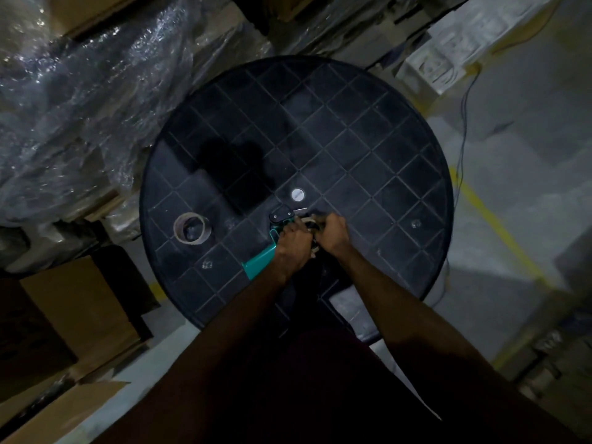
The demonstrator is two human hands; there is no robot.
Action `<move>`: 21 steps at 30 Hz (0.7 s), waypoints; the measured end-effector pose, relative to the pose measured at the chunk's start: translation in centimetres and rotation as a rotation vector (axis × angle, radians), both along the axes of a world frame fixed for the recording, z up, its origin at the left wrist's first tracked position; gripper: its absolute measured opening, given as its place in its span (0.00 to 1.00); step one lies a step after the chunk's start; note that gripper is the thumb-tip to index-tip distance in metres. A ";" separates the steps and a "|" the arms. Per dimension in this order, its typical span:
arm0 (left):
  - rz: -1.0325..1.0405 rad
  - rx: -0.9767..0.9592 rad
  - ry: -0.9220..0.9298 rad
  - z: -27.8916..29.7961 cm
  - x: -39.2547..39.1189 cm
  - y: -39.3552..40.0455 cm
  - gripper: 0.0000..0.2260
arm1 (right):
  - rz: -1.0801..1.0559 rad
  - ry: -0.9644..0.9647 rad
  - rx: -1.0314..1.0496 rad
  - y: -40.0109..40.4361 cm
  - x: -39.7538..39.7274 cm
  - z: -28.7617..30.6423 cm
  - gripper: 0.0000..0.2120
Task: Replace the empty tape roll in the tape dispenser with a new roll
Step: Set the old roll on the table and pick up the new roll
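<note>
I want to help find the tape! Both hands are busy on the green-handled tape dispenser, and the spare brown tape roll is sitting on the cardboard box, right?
Not quite. The head view shows the brown tape roll lying on the round black grid-patterned table, left of the hands, not on a cardboard box. The left hand and right hand are both on the green-handled tape dispenser.

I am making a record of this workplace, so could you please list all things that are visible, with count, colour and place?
Round table: one, black, grid-patterned, centre.
Tape dispenser: one, teal handle, black head, near table edge, held.
Tape roll: one, brownish, lying flat, left on table.
Small disc: one, white, table middle.
Cardboard boxes: several, brown, lower left.
Plastic wrap: clear, upper left.
Floor line: yellow, right.
Left hand: on dispenser.
Right hand: at dispenser's roll area; what it grips is unclear.
</note>
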State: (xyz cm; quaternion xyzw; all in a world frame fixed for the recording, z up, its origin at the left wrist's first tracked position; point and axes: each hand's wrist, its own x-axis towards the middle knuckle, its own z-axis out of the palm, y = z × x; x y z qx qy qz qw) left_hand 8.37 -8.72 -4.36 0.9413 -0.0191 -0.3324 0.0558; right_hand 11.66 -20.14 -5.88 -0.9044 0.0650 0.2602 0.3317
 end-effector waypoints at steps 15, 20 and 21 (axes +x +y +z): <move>0.114 -0.022 -0.017 -1.0 0.1 -0.7 0.36 | -0.084 -0.030 -0.101 1.5 -0.5 0.0 0.10; 0.056 -0.130 -0.083 -0.5 -1.0 1.2 0.40 | -0.004 -0.043 -0.027 0.6 -1.4 -0.2 0.14; 0.059 -0.149 -0.110 -0.2 -1.5 1.7 0.40 | 0.030 -0.055 -0.027 0.7 -1.9 -0.2 0.17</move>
